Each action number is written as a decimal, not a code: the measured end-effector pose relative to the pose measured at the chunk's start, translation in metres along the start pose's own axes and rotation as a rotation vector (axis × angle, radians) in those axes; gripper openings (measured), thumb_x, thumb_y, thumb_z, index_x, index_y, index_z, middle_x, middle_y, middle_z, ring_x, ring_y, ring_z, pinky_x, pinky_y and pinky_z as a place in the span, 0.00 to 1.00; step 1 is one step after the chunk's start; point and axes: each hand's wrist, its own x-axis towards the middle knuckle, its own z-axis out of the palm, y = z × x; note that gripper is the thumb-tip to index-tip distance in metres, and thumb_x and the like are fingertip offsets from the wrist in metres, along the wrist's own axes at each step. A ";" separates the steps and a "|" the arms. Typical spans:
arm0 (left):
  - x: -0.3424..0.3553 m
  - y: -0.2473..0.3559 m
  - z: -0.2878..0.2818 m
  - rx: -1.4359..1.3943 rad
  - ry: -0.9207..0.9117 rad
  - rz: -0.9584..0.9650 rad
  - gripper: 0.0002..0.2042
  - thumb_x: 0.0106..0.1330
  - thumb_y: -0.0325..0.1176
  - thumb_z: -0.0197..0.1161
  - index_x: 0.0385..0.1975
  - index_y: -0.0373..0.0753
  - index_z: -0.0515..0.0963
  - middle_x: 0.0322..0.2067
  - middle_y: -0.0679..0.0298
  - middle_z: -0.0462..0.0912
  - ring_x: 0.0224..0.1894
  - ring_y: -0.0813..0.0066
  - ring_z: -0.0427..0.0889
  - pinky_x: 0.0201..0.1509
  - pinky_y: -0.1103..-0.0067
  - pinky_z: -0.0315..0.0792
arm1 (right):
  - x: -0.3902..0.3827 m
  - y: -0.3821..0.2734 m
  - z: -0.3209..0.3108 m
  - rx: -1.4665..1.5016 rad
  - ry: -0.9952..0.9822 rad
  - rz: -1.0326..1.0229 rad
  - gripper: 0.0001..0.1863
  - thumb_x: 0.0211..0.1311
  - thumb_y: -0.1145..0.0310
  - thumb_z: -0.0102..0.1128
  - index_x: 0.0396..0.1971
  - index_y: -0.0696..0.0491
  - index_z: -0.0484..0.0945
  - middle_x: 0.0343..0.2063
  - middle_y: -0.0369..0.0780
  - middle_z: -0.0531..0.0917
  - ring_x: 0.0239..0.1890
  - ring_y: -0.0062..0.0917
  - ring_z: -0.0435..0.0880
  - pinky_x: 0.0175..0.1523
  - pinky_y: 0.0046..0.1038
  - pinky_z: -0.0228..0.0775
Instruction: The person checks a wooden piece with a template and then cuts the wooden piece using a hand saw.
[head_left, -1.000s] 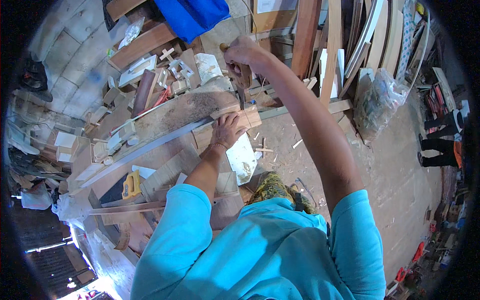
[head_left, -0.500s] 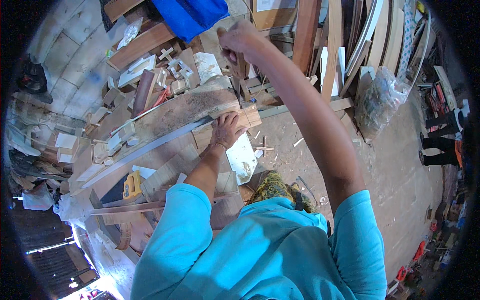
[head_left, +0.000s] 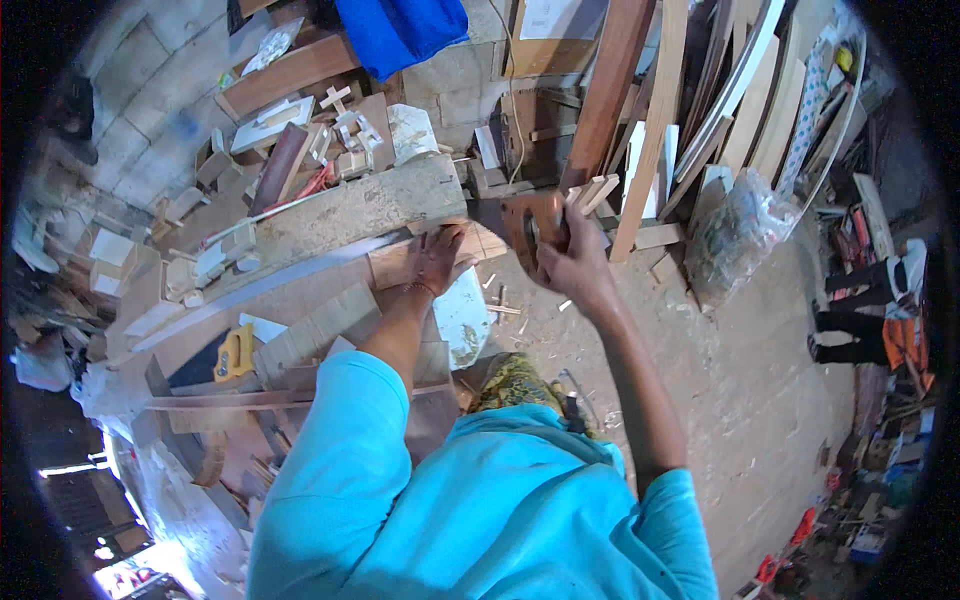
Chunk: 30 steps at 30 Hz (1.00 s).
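Observation:
My left hand (head_left: 437, 258) lies flat on a light wooden board (head_left: 486, 242), fingers spread, near the board's right end. A pencil-like dark line crosses the board just right of the fingers. My right hand (head_left: 576, 258) is closed around the brown wooden handle of a handsaw (head_left: 532, 222). The saw's blade points left toward the board's far edge; whether its teeth touch the wood I cannot tell. Beneath the board's end is a white, stained panel (head_left: 462, 318). A thick, worn timber beam (head_left: 370, 200) runs along the bench behind my left hand.
A yellow-handled saw (head_left: 234, 354) rests among boards at the left. Small wooden offcuts and crosses (head_left: 336, 97) clutter the bench's far side. Tall planks (head_left: 652, 130) lean at the back right beside a clear plastic bag (head_left: 745, 240). Another person (head_left: 860, 325) stands at far right.
My right hand has come down and nearer with the saw, from high above the board to beside its right end. My left hand stays on the board. The whole view has shifted slightly.

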 end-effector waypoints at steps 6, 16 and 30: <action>0.006 0.021 -0.021 -0.023 -0.035 -0.038 0.29 0.54 0.51 0.58 0.54 0.43 0.65 0.52 0.65 0.65 0.55 0.63 0.60 0.57 0.60 0.54 | -0.027 0.031 0.013 0.093 0.159 -0.003 0.23 0.49 0.73 0.59 0.47 0.61 0.68 0.34 0.49 0.80 0.37 0.29 0.79 0.43 0.26 0.69; 0.006 0.023 -0.026 -0.028 -0.013 -0.013 0.27 0.56 0.50 0.56 0.52 0.40 0.67 0.51 0.62 0.67 0.54 0.61 0.62 0.58 0.65 0.56 | -0.058 0.004 0.008 -0.003 0.068 0.230 0.20 0.57 0.61 0.56 0.43 0.63 0.73 0.15 0.46 0.76 0.20 0.21 0.76 0.25 0.25 0.67; 0.005 0.019 -0.015 -0.005 -0.023 -0.042 0.23 0.57 0.49 0.54 0.47 0.40 0.71 0.55 0.66 0.64 0.57 0.66 0.59 0.58 0.64 0.55 | -0.096 0.056 0.031 0.017 0.244 0.036 0.21 0.53 0.71 0.58 0.47 0.64 0.70 0.20 0.48 0.80 0.21 0.20 0.78 0.26 0.24 0.69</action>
